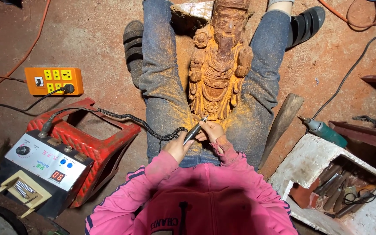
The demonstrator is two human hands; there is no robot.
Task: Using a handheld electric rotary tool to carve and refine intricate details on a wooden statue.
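Note:
A carved wooden figure (219,61), orange-brown and dusted with sawdust, lies along my lap between my jeans-clad legs. My left hand (177,147) grips the body of a slim rotary carving handpiece (193,132) whose tip touches the near end of the carving. My right hand (211,130) pinches the handpiece near its tip, steadying it against the wood. A coiled black cable (131,119) runs from the handpiece to the left. Pink jacket sleeves cover both arms.
A control box with dial and red display (48,163) rests on a red plastic stool (94,139) at left. An orange power strip (54,80) lies beyond. At right are a wooden mallet (282,124), a green power tool (325,130) and a white box of chisels (340,187).

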